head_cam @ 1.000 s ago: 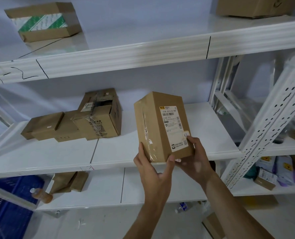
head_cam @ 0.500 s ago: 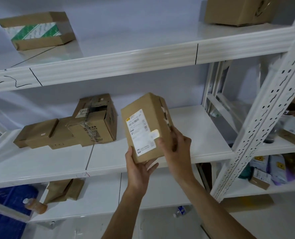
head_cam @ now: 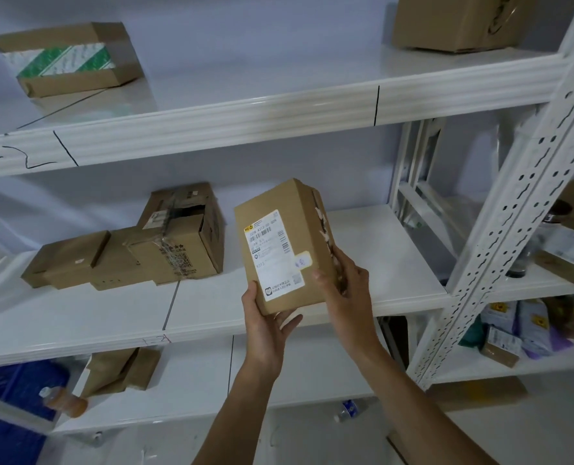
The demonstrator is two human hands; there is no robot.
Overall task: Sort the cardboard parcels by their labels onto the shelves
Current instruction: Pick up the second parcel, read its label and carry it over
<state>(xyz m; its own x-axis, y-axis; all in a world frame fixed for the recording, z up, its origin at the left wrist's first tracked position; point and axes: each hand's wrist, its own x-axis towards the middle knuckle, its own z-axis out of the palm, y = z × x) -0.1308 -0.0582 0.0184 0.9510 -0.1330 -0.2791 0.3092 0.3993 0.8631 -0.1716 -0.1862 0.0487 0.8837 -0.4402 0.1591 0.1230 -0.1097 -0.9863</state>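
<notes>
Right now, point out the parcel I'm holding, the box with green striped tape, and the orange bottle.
held parcel (head_cam: pixel 280 253): head view, on its white shipping label.
green-taped box (head_cam: pixel 65 60): head view, on the striped tape on top.
orange bottle (head_cam: pixel 67 401): head view, on its body, lower left.

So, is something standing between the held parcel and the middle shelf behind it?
Nothing visible does. The brown cardboard parcel with the white label, held in both hands, faces a bare stretch of the white middle shelf; the taped cardboard boxes sit further left.
</notes>
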